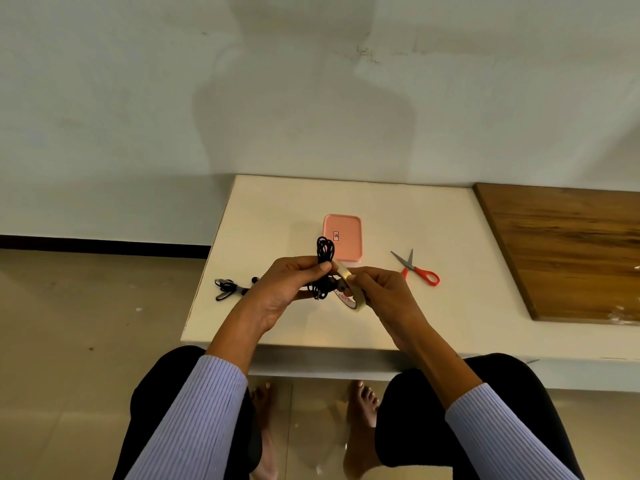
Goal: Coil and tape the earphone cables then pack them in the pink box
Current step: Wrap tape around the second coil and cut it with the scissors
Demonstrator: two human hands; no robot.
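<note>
My left hand (289,284) grips a coiled black earphone cable (325,252), whose loops stick up above my fingers. Close beside it, my right hand (377,289) holds a roll of beige tape (349,287), with the thumb pressing the tape's end near the coil. Both hands hover above the white table (450,306). The pink box (343,237) lies closed on the table just behind the coil. A second black earphone cable (230,288) lies loosely bundled near the table's left edge.
Red-handled scissors (417,269) lie on the table to the right of my right hand. A wooden board (568,251) covers the table's right part. The table's left edge drops to a tiled floor (86,323). A wall rises behind.
</note>
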